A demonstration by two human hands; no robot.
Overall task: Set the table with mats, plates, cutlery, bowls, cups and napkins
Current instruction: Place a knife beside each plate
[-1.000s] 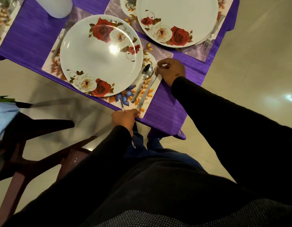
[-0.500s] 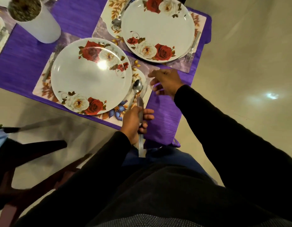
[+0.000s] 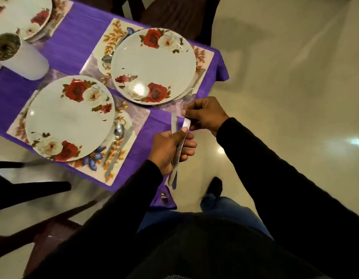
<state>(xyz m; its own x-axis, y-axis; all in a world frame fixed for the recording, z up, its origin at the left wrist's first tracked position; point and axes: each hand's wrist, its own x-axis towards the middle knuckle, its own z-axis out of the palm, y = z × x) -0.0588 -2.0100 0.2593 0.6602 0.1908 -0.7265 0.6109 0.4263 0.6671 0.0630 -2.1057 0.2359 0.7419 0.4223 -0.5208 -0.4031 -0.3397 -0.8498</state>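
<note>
Two knives in hand at the table corner

Left hand grips a pair of knives in a curled fist. Handles stick out below the palm, blades stick up past the thumb. One blade points straight up over the purple tablecloth; the other leans right, toward the right hand.

Right hand pinches the tip of that leaning blade between thumb and forefinger, other fingers curled in. Both hands sit just off the near right corner of the table, close together, linked by the one knife.

Already laid:
- Near plate with roses on a floral mat. Spoon and table knife lie side by side on the mat, just right of the plate rim, roughly parallel.
- Far plate on its own mat. Fork along its right edge, partly under the rim. A spoon bowl peeks out at the left edge.
- Third plate at top left, cropped by the frame.

White cylindrical pot with dark speckled fill stands left of the two plates, on the cloth. Dark chair at the far side of the table.
</note>
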